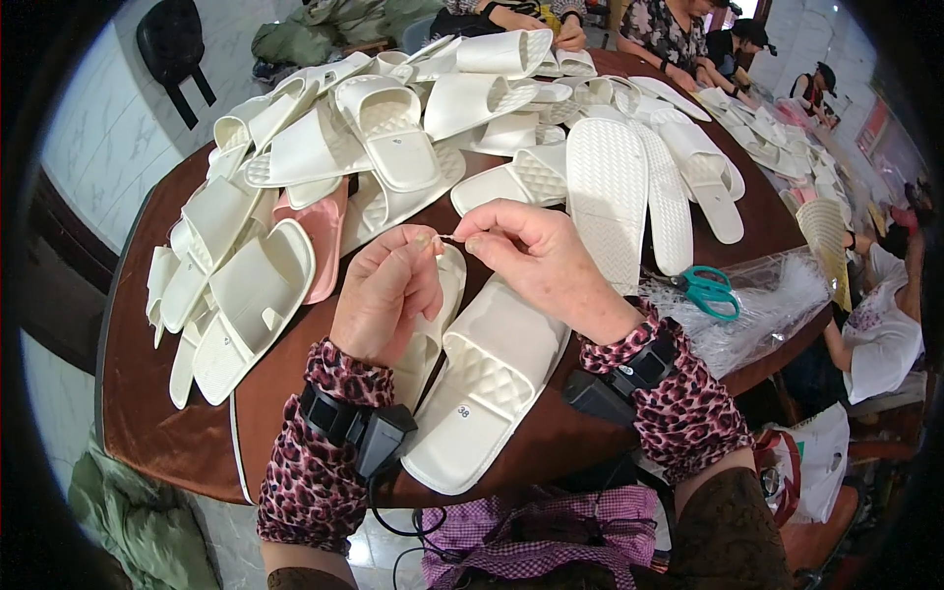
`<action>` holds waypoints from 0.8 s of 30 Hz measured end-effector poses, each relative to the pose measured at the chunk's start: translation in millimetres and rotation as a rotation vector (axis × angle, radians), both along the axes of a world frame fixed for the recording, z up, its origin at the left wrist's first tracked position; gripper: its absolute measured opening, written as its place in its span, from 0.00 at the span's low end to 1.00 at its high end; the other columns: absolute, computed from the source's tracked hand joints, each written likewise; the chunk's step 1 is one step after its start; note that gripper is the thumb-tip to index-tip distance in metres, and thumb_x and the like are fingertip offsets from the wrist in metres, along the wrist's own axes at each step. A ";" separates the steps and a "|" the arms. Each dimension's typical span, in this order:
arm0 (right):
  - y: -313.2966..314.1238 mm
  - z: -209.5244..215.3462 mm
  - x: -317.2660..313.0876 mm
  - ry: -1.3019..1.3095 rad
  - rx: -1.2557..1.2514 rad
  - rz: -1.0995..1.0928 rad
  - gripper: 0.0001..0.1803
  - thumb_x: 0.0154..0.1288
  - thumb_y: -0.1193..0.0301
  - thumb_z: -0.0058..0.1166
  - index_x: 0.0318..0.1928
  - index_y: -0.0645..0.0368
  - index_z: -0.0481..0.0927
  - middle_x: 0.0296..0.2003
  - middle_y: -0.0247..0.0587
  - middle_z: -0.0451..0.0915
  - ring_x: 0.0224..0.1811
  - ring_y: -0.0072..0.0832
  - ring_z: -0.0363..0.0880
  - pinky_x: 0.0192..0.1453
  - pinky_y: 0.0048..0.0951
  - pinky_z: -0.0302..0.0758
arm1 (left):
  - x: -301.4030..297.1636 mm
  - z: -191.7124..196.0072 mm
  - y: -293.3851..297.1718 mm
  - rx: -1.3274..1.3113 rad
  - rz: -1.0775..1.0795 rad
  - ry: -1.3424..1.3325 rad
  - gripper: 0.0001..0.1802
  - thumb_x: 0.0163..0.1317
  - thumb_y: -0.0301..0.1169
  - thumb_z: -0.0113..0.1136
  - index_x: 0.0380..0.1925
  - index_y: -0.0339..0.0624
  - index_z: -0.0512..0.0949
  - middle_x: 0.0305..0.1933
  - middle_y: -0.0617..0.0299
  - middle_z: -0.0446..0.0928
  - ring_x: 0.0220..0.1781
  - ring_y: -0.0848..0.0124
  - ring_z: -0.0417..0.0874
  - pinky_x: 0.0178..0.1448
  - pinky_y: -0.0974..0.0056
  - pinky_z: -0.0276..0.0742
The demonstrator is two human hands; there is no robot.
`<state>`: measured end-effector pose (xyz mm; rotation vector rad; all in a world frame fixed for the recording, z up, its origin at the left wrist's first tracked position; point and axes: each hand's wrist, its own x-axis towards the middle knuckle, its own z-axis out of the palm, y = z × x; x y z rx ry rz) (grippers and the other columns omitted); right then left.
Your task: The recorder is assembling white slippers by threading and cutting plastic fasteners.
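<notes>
Both my hands meet over the near middle of the table, fingertips pinched together. A small, thin, pale strip (445,237) runs between them; its kind is too small to tell. My left hand (379,295) closes thumb and forefinger on one end, and my right hand (536,258) grips the other. Beneath them lies a cream slipper (472,433), sole down, toe end away from me. A second cream slipper (421,346) rests beside it, partly hidden by my left hand. Just beyond my right wrist, two slippers show their textured soles (607,197).
Cream slippers (393,128) are heaped across the far table, with a pink slipper (320,241) among those at left. Teal-handled scissors (710,292) lie at right by a transparent bag of thin strands (762,315). Other people work at the far side. A black chair (169,44) stands far left.
</notes>
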<state>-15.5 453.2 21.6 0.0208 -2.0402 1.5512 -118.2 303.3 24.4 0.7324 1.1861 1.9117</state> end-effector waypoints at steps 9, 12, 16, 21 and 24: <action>-3.3 -1.4 -7.5 0.044 0.052 0.008 0.06 0.62 0.76 0.50 0.37 0.63 0.79 0.22 0.29 0.74 0.24 0.10 0.65 0.27 0.17 0.66 | -12.8 1.0 -7.0 -0.022 -0.089 -0.051 0.06 0.63 0.29 0.51 0.33 0.38 0.74 0.16 0.72 0.58 0.16 0.80 0.57 0.23 0.71 0.60; 3.7 4.2 1.1 -0.080 0.055 0.004 0.05 0.63 0.78 0.52 0.38 0.64 0.79 0.29 0.26 0.76 0.31 0.10 0.69 0.34 0.15 0.68 | -4.5 6.7 2.7 -0.081 -0.083 -0.077 0.06 0.64 0.29 0.50 0.34 0.38 0.74 0.17 0.72 0.58 0.16 0.80 0.57 0.23 0.72 0.59; 2.1 -5.0 -6.8 0.112 0.082 -0.041 0.07 0.60 0.71 0.53 0.36 0.59 0.80 0.24 0.43 0.80 0.23 0.25 0.77 0.29 0.25 0.72 | -2.2 8.5 1.5 -0.083 -0.066 -0.061 0.07 0.65 0.29 0.50 0.37 0.38 0.72 0.19 0.70 0.59 0.17 0.79 0.59 0.22 0.72 0.59; -3.0 -4.7 -2.6 0.108 0.149 -0.063 0.06 0.59 0.72 0.54 0.35 0.61 0.78 0.23 0.42 0.78 0.23 0.23 0.76 0.28 0.25 0.71 | 1.0 -2.0 -0.7 -0.044 0.007 0.011 0.05 0.64 0.28 0.51 0.37 0.39 0.71 0.18 0.69 0.60 0.17 0.78 0.62 0.22 0.71 0.64; -3.9 -3.3 1.1 0.154 0.120 -0.050 0.07 0.59 0.72 0.53 0.35 0.62 0.76 0.23 0.43 0.78 0.23 0.26 0.75 0.28 0.26 0.71 | 0.9 -2.4 1.0 -0.012 -0.030 0.026 0.04 0.64 0.28 0.51 0.35 0.40 0.71 0.18 0.69 0.60 0.16 0.78 0.61 0.21 0.71 0.64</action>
